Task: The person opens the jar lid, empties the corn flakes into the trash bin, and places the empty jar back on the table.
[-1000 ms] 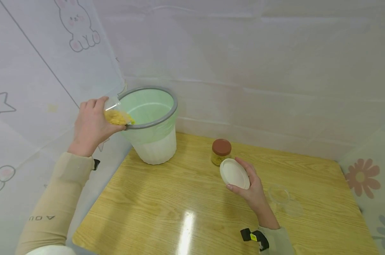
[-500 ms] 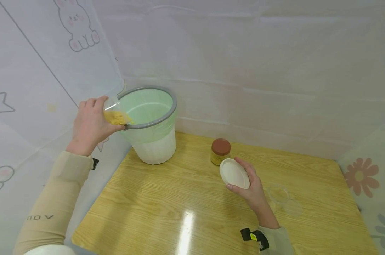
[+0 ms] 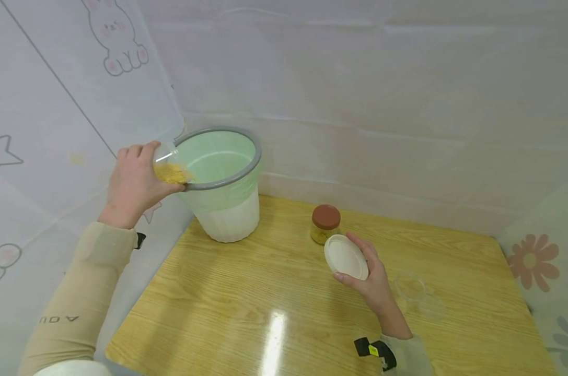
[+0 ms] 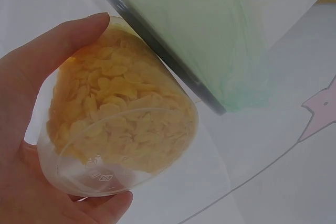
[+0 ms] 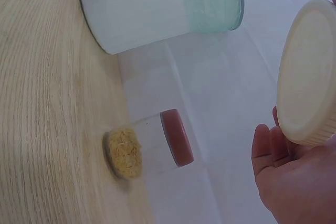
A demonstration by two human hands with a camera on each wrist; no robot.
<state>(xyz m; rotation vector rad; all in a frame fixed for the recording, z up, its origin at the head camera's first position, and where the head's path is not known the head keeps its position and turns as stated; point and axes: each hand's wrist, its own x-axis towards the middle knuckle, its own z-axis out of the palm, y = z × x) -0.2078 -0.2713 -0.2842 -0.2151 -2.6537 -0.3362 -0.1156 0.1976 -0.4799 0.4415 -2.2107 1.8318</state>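
Observation:
My left hand (image 3: 135, 180) grips a clear plastic jar (image 4: 94, 174) of yellow flakes (image 4: 121, 98). The jar lies tilted at the grey rim of a white trash bin (image 3: 232, 222), its mouth toward the bin's inside. In the left wrist view the flakes fill much of the jar, and the bin's rim hides part of its mouth. Over the table my right hand (image 3: 375, 284) holds a cream-coloured round lid (image 3: 346, 257) by its edge, between thumb and fingers, its flat face turned up and to the left.
Behind the lid stands a jar with a reddish-brown lid (image 3: 326, 217), some flakes at its bottom. A clear round plastic container (image 3: 410, 286) is on the wooden table (image 3: 227, 292) at right. A green liner (image 3: 218, 156) lines the bin. Walls rise behind and at both sides.
Flakes spilling at the jar's mouth reach less far past the rim now than a second ago. Both hands, the jar and the lid keep nearly the same place.

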